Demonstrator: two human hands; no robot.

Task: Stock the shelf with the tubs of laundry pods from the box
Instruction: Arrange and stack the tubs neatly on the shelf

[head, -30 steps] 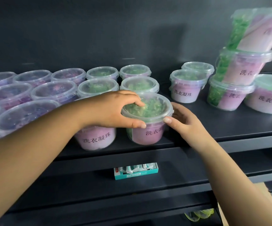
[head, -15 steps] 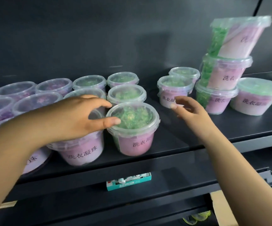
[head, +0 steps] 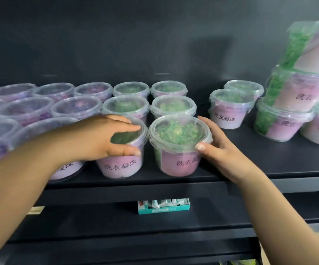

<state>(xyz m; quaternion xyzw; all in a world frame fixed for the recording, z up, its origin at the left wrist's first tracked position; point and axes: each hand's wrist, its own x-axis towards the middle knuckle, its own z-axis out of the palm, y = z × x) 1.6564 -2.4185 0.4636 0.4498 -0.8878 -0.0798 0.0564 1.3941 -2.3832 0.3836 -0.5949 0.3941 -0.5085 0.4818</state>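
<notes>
Head camera looks forward and down, close onto the shelf (head: 269,165).

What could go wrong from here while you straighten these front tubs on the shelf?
1. The front green tub and the neighbouring tub stand close to the front edge of the shelf. A pull from the right hand or the left hand, which grip them, could tip one off.
2. The top tub of the stack at the right sits tilted. A knock to the shelf might bring it down.
</notes>
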